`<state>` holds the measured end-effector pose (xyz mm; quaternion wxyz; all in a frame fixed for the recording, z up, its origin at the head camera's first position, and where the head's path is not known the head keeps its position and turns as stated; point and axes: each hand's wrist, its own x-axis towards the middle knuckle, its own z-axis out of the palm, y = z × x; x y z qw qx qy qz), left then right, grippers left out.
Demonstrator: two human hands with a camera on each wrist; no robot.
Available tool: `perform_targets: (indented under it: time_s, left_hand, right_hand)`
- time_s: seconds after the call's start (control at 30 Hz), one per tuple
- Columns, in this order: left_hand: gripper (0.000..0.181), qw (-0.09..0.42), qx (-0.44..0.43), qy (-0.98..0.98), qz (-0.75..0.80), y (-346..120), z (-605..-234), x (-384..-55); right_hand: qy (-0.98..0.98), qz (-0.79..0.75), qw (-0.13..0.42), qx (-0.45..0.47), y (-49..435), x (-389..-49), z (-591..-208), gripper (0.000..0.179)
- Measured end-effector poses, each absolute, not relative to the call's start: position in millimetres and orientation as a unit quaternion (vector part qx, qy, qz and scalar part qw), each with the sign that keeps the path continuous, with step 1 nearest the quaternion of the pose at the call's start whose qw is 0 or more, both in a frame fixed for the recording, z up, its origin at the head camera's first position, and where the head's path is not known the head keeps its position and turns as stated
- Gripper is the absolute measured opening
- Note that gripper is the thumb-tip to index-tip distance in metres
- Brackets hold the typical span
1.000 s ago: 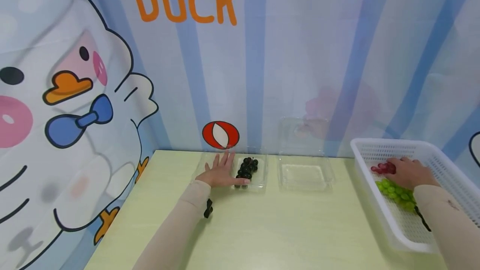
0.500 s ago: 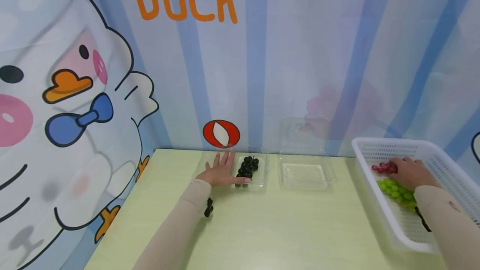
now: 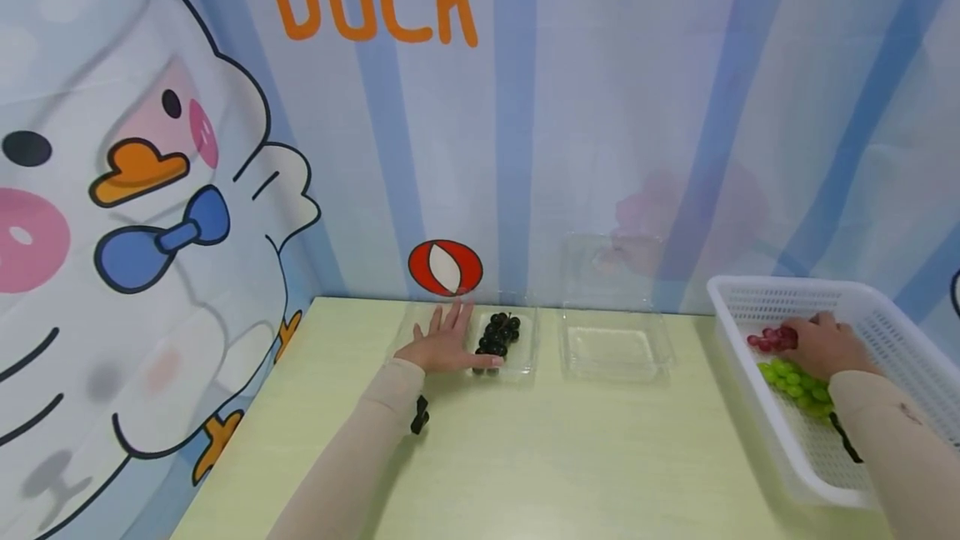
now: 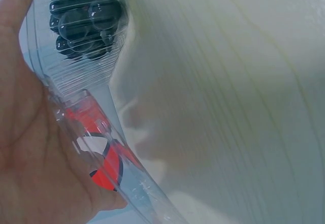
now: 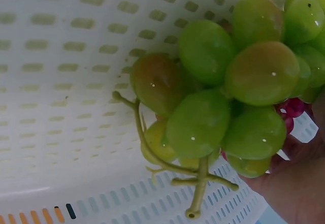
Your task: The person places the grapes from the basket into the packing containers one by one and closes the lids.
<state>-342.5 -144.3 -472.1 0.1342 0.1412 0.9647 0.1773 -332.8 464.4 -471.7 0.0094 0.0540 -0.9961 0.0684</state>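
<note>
My left hand (image 3: 438, 348) lies with fingers spread across the left clear plastic clamshell box (image 3: 528, 357), its thumb beside a bunch of black grapes (image 3: 497, 336) inside. In the left wrist view, the box's ridged clear wall runs along the palm (image 4: 35, 148). Over in the white basket (image 3: 750, 415), my right hand (image 3: 828, 347) grips a small bunch of red grapes (image 3: 768, 340) with curled fingers. Below that hand rests a bunch of green grapes (image 3: 791, 382). The green bunch fills the right wrist view and hides most of the red grapes (image 5: 292, 113) and the fingers.
A second clear clamshell box (image 3: 609, 348), lid raised against the backdrop, stands between the left box and the basket. The pale yellow table (image 3: 570, 457) meets a striped cloth backdrop (image 3: 600, 107) printed with a duck at the left and the word DUCK.
My right hand has curled its fingers more closely about the red grapes, and more of the bunch shows. The left hand has stayed still. The head view has shifted slightly.
</note>
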Motion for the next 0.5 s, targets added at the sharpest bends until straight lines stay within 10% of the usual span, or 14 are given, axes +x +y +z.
perform_targets:
  time_s: [0.5]
  left_hand:
    - [0.127,0.130,0.142,0.966,0.170,-143.2,-473.0,-344.1]
  right_hand:
    - [-0.994,0.092,-0.036,0.043,477.8,-338.9,-471.7,0.058]
